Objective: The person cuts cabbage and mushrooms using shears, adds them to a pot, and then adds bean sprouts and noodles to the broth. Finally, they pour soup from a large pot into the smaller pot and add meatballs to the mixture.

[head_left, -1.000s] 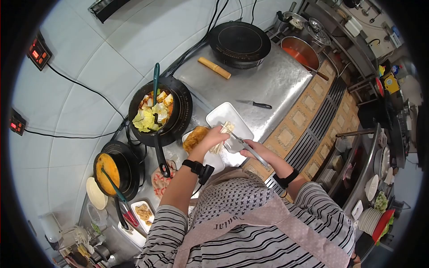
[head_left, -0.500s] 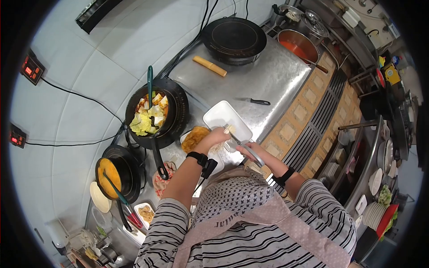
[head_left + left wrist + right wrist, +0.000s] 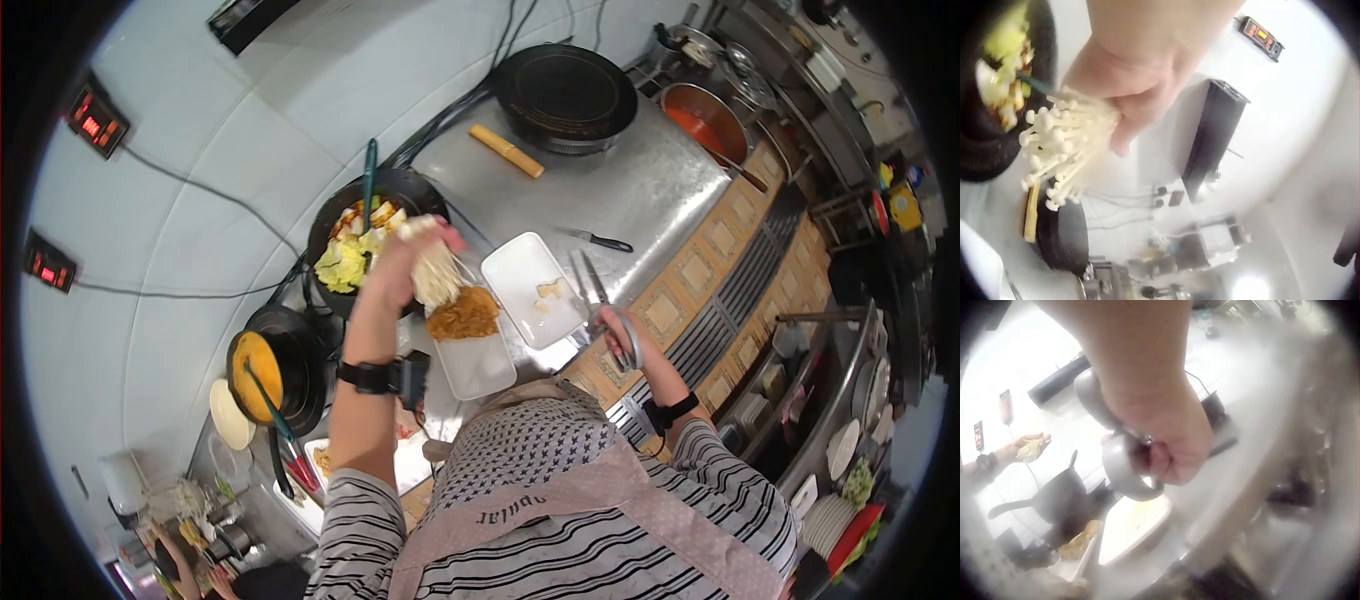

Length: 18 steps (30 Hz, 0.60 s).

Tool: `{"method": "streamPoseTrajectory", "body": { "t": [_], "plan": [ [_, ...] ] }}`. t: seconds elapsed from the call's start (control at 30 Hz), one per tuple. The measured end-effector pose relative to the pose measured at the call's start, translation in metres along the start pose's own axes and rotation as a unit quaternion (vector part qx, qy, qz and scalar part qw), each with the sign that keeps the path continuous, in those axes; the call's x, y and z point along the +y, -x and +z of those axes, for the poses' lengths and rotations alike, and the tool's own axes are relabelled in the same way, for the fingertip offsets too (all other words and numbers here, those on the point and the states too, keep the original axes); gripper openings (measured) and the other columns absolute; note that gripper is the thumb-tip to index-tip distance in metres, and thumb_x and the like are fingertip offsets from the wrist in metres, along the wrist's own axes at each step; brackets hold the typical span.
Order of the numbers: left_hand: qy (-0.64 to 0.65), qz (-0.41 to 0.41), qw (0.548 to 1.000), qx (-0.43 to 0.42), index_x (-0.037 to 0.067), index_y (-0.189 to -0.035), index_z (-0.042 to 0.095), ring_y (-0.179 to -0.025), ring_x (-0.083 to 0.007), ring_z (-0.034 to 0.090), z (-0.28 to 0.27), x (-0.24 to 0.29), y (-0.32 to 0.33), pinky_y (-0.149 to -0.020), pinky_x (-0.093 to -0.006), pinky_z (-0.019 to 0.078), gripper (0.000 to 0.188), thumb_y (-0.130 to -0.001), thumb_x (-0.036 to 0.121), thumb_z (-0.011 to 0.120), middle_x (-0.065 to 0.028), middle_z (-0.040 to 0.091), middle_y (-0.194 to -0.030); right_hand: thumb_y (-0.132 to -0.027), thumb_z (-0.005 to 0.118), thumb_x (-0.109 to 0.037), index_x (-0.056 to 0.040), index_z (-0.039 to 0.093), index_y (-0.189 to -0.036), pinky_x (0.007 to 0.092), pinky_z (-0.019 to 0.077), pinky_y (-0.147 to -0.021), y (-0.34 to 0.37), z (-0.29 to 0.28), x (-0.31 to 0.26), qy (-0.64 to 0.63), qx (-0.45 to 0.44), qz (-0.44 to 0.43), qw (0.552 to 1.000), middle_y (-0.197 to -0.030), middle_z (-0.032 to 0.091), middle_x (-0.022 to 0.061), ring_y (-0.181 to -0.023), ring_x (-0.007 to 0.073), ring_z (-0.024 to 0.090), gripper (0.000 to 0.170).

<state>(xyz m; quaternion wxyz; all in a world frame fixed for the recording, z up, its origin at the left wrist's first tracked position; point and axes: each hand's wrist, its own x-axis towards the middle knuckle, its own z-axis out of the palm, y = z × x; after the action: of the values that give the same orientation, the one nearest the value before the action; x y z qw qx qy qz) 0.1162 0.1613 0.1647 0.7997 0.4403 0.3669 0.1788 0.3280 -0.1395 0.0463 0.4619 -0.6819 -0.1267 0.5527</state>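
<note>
**Enoki bunch held near pan**

Left hand (image 3: pixel 398 264) is gripping the enoki (image 3: pixel 437 277) near the pan (image 3: pixel 1044 134), apparently leaving caps free. Right hand (image 3: pixel 614 333) is grasping scissors (image 3: pixel 599 281) beside the white tray (image 3: pixel 519 278), blades spread, presumably clearing the bunch.

A bamboo-coloured stick (image 3: pixel 506 151) lies beyond the left grip (image 3: pixel 400 270), near a round black cooker (image 3: pixel 566 95). A black-handled knife (image 3: pixel 605 241) rests flat beyond the right grip (image 3: pixel 620 335). Farther beyond stands a steel pot (image 3: pixel 728 112) of red liquid. Left of the left grip are two displays (image 3: pixel 98 120); their blurred red characters appear to be digits.
</note>
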Motion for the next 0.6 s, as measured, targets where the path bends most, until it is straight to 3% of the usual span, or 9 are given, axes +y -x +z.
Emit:
{"method": "streamPoseTrajectory", "body": {
  "t": [0.1, 0.17, 0.2, 0.3, 0.37, 0.4, 0.47, 0.5, 0.6],
  "plan": [
    [-0.019, 0.085, 0.994, 0.066, -0.001, -0.104, 0.054, -0.083, -0.0228, 0.063, -0.054, 0.045, -0.004, -0.073, -0.0367, 0.0531, 0.022, -0.087, 0.012, 0.057, -0.0116, 0.063, -0.089, -0.077, 0.065, -0.05, 0.0, 0.059, -0.088, 0.0206, 0.0311, -0.034, -0.006, -0.001, -0.007, 0.032, 0.045, 0.001, 0.999, -0.049, 0.043, -0.0023, -0.035, 0.0065, 0.039, 0.052],
    [-0.011, 0.06, 0.99, 0.13, 0.0, -0.104, 0.054, -0.083, -0.0217, 0.063, -0.097, 0.059, -0.017, -0.072, -0.036, 0.0531, 0.021, -0.086, 0.012, 0.058, -0.0105, 0.063, -0.09, -0.076, 0.066, -0.05, 0.0007, 0.06, -0.09, 0.0203, 0.0309, -0.034, -0.017, -0.003, -0.005, 0.085, 0.086, -0.022, 0.992, -0.05, 0.044, -0.0021, -0.035, 0.006, 0.038, 0.053],
    [-0.03, 0.058, 0.987, 0.145, -0.003, -0.103, 0.054, -0.08, -0.0222, 0.063, -0.121, 0.059, -0.025, -0.068, -0.0349, 0.0538, 0.025, -0.085, 0.014, 0.06, -0.0122, 0.063, -0.089, -0.072, 0.069, -0.05, 0.002, 0.061, -0.094, 0.028, 0.0412, -0.041, -0.024, -0.007, -0.005, 0.152, 0.103, -0.012, 0.983, -0.056, 0.055, 0.0066, -0.043, 0.0164, 0.052, 0.057],
    [-0.072, 0.046, 0.958, 0.274, -0.002, -0.103, 0.053, -0.079, -0.0241, 0.063, -0.142, 0.055, -0.032, -0.066, -0.0366, 0.0536, 0.03, -0.085, 0.021, 0.061, -0.0122, 0.062, -0.089, -0.071, 0.072, -0.044, -0.0004, 0.058, -0.101, 0.0339, 0.0472, -0.054, -0.037, -0.008, -0.008, 0.408, 0.203, -0.155, 0.877, -0.065, 0.061, 0.0141, -0.058, 0.0275, 0.061, 0.055],
    [0.018, -0.014, 0.974, 0.223, -0.002, -0.099, 0.052, -0.075, -0.0276, 0.06, -0.175, 0.044, -0.05, -0.067, -0.0414, 0.0518, 0.036, -0.086, 0.032, 0.054, -0.0125, 0.057, -0.089, -0.068, 0.069, -0.037, -0.0049, 0.058, -0.108, 0.043, 0.0468, -0.075, -0.034, -0.002, -0.028, 0.452, 0.206, -0.101, 0.862, -0.086, 0.063, 0.0213, -0.088, 0.0383, 0.059, 0.053],
    [0.039, -0.004, 0.976, 0.212, 0.0, -0.103, 0.052, -0.076, -0.0293, 0.058, -0.197, 0.034, -0.056, -0.07, -0.0443, 0.0497, 0.036, -0.085, 0.031, 0.051, -0.0137, 0.057, -0.09, -0.068, 0.068, -0.032, -0.0061, 0.057, -0.111, 0.0432, 0.0473, -0.074, -0.044, -0.007, -0.021, 0.467, 0.202, -0.151, 0.848, -0.085, 0.063, 0.0213, -0.086, 0.0379, 0.059, 0.051],
    [-0.115, 0.01, 0.946, 0.304, -0.002, -0.097, 0.057, -0.077, -0.0265, 0.057, -0.205, 0.022, -0.064, -0.07, -0.0442, 0.0462, 0.033, -0.081, 0.026, 0.053, -0.0151, 0.058, -0.086, -0.066, 0.066, -0.024, -0.0075, 0.056, -0.113, 0.0432, 0.0481, -0.073, -0.066, -0.015, -0.013, 0.486, 0.187, -0.219, 0.825, -0.085, 0.063, 0.021, -0.083, 0.037, 0.06, 0.051],
    [-0.35, 0.022, 0.881, 0.317, -0.007, -0.092, 0.058, -0.075, -0.0253, 0.057, -0.183, 0.035, -0.043, -0.067, -0.0417, 0.0457, 0.033, -0.079, 0.024, 0.056, -0.0147, 0.06, -0.083, -0.065, 0.065, -0.022, -0.0078, 0.056, -0.114, 0.043, 0.0484, -0.073, -0.069, -0.015, -0.017, 0.495, 0.176, -0.228, 0.819, -0.086, 0.063, 0.0207, -0.082, 0.0365, 0.06, 0.051],
    [-0.333, 0.081, 0.869, 0.357, -0.008, -0.098, 0.058, -0.08, -0.0285, 0.062, -0.192, 0.023, -0.047, -0.069, -0.0392, 0.0466, 0.046, -0.068, 0.024, 0.074, -0.0204, 0.064, -0.092, -0.064, 0.067, -0.021, -0.0081, 0.055, -0.115, 0.0417, 0.0489, -0.073, -0.084, -0.015, -0.027, 0.505, 0.154, -0.222, 0.819, -0.086, 0.063, 0.0201, -0.082, 0.0348, 0.061, 0.054]
  ]
}}
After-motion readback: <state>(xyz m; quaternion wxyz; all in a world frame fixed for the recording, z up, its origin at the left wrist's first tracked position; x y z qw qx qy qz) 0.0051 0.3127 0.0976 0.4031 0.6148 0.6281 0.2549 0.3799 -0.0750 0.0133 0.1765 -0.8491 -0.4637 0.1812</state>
